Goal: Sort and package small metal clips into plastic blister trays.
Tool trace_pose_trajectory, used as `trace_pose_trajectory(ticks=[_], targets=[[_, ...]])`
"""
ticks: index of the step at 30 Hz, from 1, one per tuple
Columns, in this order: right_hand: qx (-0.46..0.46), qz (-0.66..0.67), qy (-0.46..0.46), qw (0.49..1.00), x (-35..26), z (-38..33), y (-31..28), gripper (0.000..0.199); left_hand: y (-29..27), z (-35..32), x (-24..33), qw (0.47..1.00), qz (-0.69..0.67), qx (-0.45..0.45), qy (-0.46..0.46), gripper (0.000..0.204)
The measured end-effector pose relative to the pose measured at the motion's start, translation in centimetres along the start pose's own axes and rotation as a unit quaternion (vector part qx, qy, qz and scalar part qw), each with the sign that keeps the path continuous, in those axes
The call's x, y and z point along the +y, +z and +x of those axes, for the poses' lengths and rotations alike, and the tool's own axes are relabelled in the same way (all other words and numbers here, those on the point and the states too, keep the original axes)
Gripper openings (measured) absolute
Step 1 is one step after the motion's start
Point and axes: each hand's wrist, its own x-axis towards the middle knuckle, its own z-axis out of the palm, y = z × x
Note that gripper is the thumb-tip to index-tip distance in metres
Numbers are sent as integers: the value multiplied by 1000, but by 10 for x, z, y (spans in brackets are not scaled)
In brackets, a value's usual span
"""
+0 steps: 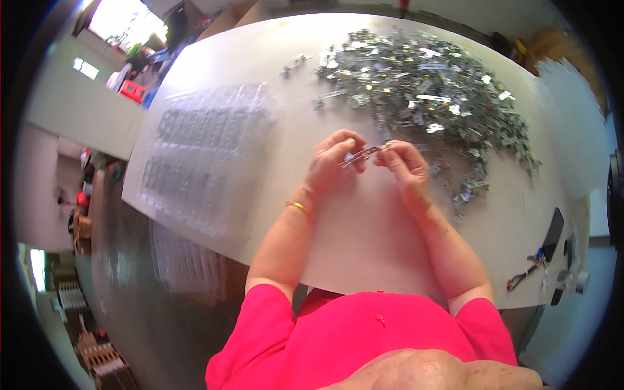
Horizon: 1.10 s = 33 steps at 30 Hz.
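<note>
My left hand [330,161] and my right hand [409,170] are raised close together above the middle of the table. Between them is a narrow, silvery metal fitting [363,156], slotted and tilted up toward the right. The fingers of my left hand close around its lower left end. At its upper right end, my right thumb and fingers pinch it. Just beyond my hands lies a large heap of similar metal fittings [416,84]. Left of my left hand, clear plastic blister trays [201,156] lie on the table, with rows of pockets; their contents are hard to make out.
The pale table [364,260] has a rounded outline. More clear plastic [572,123] is stacked at the right edge. A dark phone-like slab [553,234] and keys [539,255] lie near right. Another clear tray stack [185,260] stands below the left edge. Cartons [107,357] stand far left.
</note>
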Motion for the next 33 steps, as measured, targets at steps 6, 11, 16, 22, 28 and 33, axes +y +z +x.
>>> trace_pose_trajectory(ticks=[6, 11, 16, 22, 28, 33], targets=[[51, 113, 58, 991, -1, 0, -2, 10, 9, -2, 5, 994, 53, -53, 83, 41], [58, 158, 87, 982, 5, 3, 0, 9, 13, -6, 7, 991, 104, -27, 75, 37], [49, 54, 81, 994, 6, 1, 8, 11, 15, -1, 1, 991, 78, 23, 103, 27], [43, -62, 57, 996, -1, -4, 12, 12, 8, -1, -3, 983, 145, 81, 75, 26], [11, -103, 64, 993, -7, -10, 16, 10, 27, -4, 0, 904, 392, 133, 104, 20], [19, -131, 40, 990, -7, -9, 16, 11, 30, -3, -3, 852, 481, 136, 153, 15]])
